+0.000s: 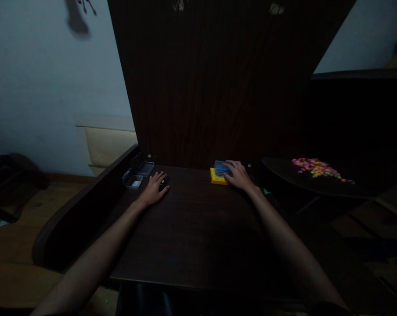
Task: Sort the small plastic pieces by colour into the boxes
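Note:
My left hand (154,188) lies flat on the dark wooden table (192,232), fingers stretched out and apart, holding nothing. Just left of it sit two small clear plastic cases (139,174) near the table's raised side. My right hand (238,174) rests on a blue plastic box (221,167) that sits on top of a yellow-orange box (217,177) at the back of the table. Its fingers curl over the blue box's near edge. The scene is dim.
A tall dark wood panel (218,83) stands behind the table. At the right, a rounded dark shelf (284,175) carries a heap of small many-coloured pieces (313,167). A pale wall (47,79) and wooden floor (17,228) lie to the left.

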`<state>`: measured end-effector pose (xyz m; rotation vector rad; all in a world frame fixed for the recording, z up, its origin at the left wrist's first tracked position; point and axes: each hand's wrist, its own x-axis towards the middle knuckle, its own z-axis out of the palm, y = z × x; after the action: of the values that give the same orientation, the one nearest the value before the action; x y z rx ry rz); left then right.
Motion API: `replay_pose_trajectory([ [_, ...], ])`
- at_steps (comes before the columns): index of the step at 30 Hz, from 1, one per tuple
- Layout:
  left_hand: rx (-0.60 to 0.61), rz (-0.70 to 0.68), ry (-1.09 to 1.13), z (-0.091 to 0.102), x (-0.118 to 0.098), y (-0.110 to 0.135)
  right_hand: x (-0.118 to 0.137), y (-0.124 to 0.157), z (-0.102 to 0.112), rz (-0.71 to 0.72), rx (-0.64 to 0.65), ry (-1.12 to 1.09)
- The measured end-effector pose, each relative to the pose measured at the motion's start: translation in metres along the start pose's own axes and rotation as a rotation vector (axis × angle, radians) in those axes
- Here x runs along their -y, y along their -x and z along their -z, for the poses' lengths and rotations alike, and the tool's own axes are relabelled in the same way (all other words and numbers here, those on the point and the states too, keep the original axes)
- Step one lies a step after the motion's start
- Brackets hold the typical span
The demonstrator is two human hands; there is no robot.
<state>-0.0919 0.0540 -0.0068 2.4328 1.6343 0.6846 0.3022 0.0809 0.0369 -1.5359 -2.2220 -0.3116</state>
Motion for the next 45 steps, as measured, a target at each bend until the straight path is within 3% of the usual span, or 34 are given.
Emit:
replay_pose_trajectory([
  [6,0.021,0.022,0.013,0.003,0.004,-0.002,-0.017,-0.003,0.001,0.026,0.091,0.016],
  [16,-0.045,0.017,0.130,0.004,0.004,-0.001,-0.018,-0.019,0.000,0.058,0.106,-0.056],
  [21,-0.063,0.045,0.183,0.006,0.004,0.000,-0.015,-0.024,0.002,0.002,0.164,-0.105],
  [28,-0.088,-0.003,0.229,0.005,0.005,0.002,-0.007,-0.025,0.015,0.011,0.192,-0.187],
  [32,-0.180,-0.075,0.239,0.008,-0.003,0.008,0.016,-0.019,0.026,0.097,0.128,-0.245],
  [36,-0.217,-0.143,0.335,0.006,-0.031,0.019,0.060,-0.002,0.028,0.235,0.171,-0.314],
  [41,-0.035,-0.233,0.515,-0.004,-0.070,0.025,0.113,0.025,0.026,0.422,0.261,-0.365],
  [45,0.149,-0.259,0.592,-0.004,-0.083,0.024,0.136,0.038,0.030,0.510,0.262,-0.354],
])
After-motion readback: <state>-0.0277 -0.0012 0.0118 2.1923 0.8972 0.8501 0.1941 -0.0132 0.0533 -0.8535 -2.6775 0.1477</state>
